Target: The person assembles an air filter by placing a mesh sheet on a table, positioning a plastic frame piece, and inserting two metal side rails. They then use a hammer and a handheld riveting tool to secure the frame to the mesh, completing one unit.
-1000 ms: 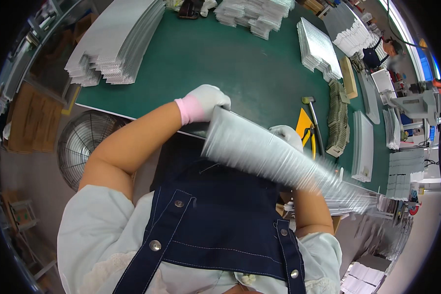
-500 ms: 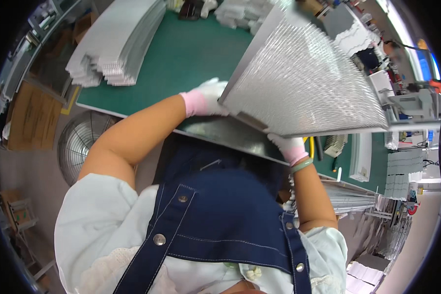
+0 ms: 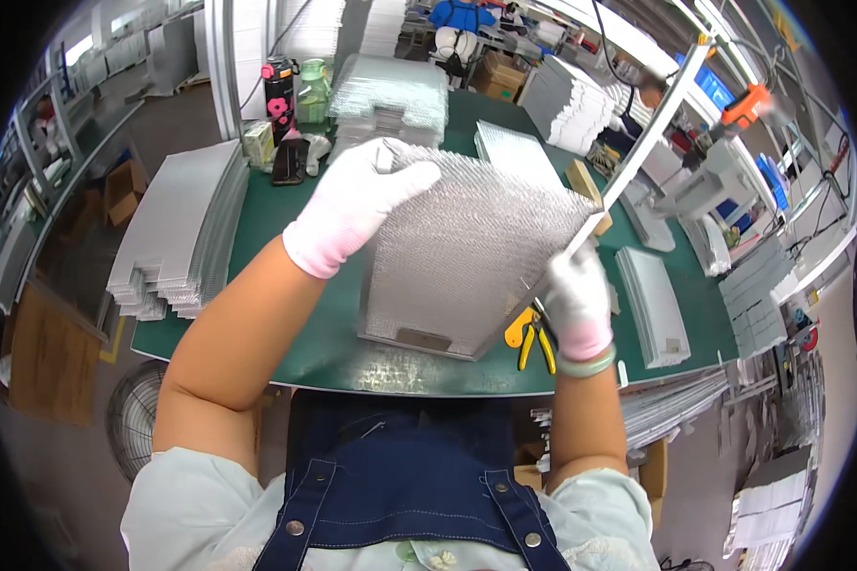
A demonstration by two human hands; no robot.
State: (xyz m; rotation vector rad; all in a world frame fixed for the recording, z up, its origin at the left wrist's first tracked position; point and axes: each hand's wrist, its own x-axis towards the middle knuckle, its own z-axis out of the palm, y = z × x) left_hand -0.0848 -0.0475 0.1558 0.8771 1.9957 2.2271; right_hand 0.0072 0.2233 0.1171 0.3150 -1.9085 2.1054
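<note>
Head view: left hand (image 3: 352,205) gripping mesh panel (image 3: 467,252) top edge, right hand (image 3: 576,303) pinching right edge; bare table (image 3: 286,238) beneath.

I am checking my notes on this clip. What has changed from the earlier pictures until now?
The mesh panel, raised and tilted high before, has come down toward the green table. The left hand moved to its top edge; the right hand keeps its right edge. Both gloved hands still hold it. The stack of metal sheets stayed.

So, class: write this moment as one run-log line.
left hand: grips top edge of silver mesh filter panel | right hand: holds its right edge | panel: tilted above green table | yellow-handled pliers: on table
</note>
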